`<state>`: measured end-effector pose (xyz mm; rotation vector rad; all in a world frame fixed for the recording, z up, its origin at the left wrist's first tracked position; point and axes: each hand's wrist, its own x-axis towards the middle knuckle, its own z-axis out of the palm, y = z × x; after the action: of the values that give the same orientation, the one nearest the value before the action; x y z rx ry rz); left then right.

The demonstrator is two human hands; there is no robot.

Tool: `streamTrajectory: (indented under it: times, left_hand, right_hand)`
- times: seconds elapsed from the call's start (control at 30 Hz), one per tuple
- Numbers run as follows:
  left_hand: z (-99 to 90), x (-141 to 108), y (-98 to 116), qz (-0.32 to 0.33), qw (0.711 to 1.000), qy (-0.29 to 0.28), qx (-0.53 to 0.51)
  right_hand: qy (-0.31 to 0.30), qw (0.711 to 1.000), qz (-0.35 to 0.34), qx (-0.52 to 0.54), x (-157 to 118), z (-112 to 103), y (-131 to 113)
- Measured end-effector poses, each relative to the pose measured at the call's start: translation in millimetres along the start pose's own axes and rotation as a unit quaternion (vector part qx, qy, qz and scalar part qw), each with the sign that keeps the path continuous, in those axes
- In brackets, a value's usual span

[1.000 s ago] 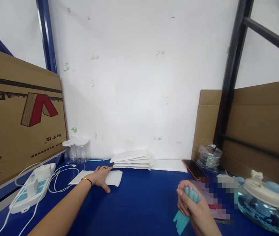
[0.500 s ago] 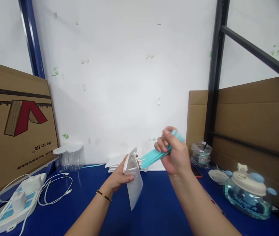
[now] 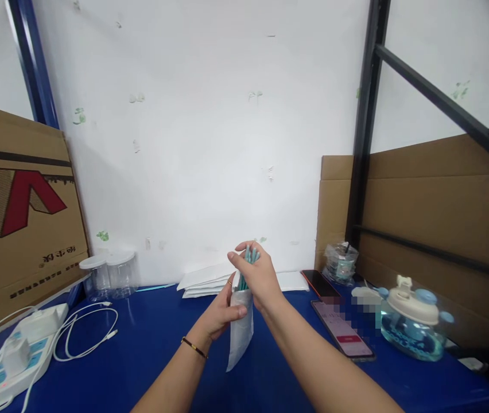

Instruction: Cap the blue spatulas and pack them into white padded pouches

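Note:
A slim white pouch [image 3: 241, 335] hangs upright over the middle of the blue table, its mouth at the top. My left hand [image 3: 219, 314] is closed around its upper part, thumb in front. Inside the mouth stands a bundle of thin turquoise sticks [image 3: 252, 256], with their tops showing and their lower ends hidden by the pouch. My right hand [image 3: 264, 279] grips this bundle from the right, its fingers curled around the upper ends. Behind both hands lies a stack of flat white packets [image 3: 204, 281].
At left are a power strip [image 3: 33, 350], a white cable [image 3: 92, 338] and two clear jars [image 3: 121, 275]. Two phones, the nearer one [image 3: 341, 327] lit, lie right of my arms, beside a blue-tinted bottle [image 3: 414, 321]. Cardboard [image 3: 434, 229] borders the right side.
My right hand has moved left and down, bringing the turquoise sticks from beside the pouch into its mouth. The bundle has turned from slanting to nearly upright. The view has shifted slightly right.

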<state>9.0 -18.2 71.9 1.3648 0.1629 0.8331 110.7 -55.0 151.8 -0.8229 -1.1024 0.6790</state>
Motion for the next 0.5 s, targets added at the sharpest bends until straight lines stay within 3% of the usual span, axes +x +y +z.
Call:
streamTrajectory:
  times: [0.3, 0.5]
  left_hand:
    - [-6.4, -2.2, -6.7, -0.027, 0.998, 0.04, -0.048]
    - [-17.3, -14.5, -14.9, -0.041, 0.996, 0.073, -0.021]
  right_hand:
    - [-0.021, 1.0, -0.02, -0.008, -0.4, 0.1, 0.8]
    - [-0.078, 0.99, -0.062, -0.096, 7.7, -23.5, 6.6]
